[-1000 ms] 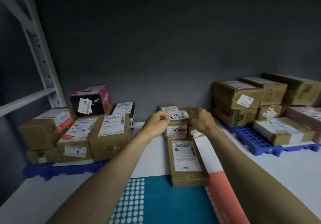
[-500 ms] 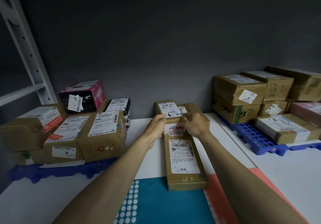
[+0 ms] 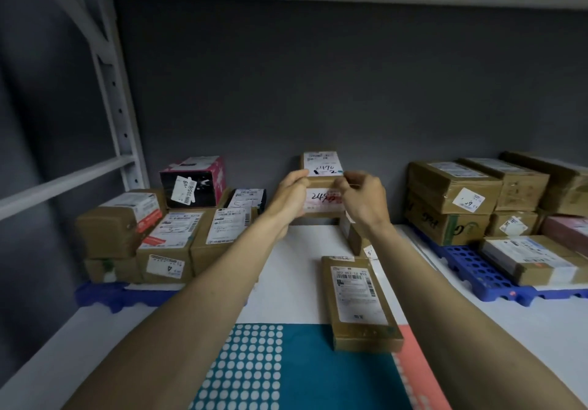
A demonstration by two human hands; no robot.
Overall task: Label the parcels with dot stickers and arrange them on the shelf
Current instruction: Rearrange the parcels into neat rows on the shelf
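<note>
My left hand (image 3: 291, 198) and my right hand (image 3: 362, 201) grip a small brown parcel (image 3: 321, 185) from both sides at the back of the shelf, near the grey wall. Its top label carries handwritten numbers and its front label reads "245". I cannot tell whether it touches the shelf. A long flat brown parcel (image 3: 359, 301) lies nearer to me, its near end on a teal sheet of white dot stickers (image 3: 251, 362). Another small parcel (image 3: 353, 234) sits just under my right wrist, partly hidden.
Brown parcels and a pink-and-black box (image 3: 194, 180) are stacked on a blue pallet (image 3: 105, 295) at the left. More parcels sit on a blue pallet (image 3: 471, 269) at the right. A salmon sheet (image 3: 416, 377) lies beside the teal one. A white shelf upright (image 3: 117, 129) stands at the left.
Both hands have lifted the small parcel up and away from the long parcel. That uncovered the small parcel by my right wrist. The view has tilted upward.
</note>
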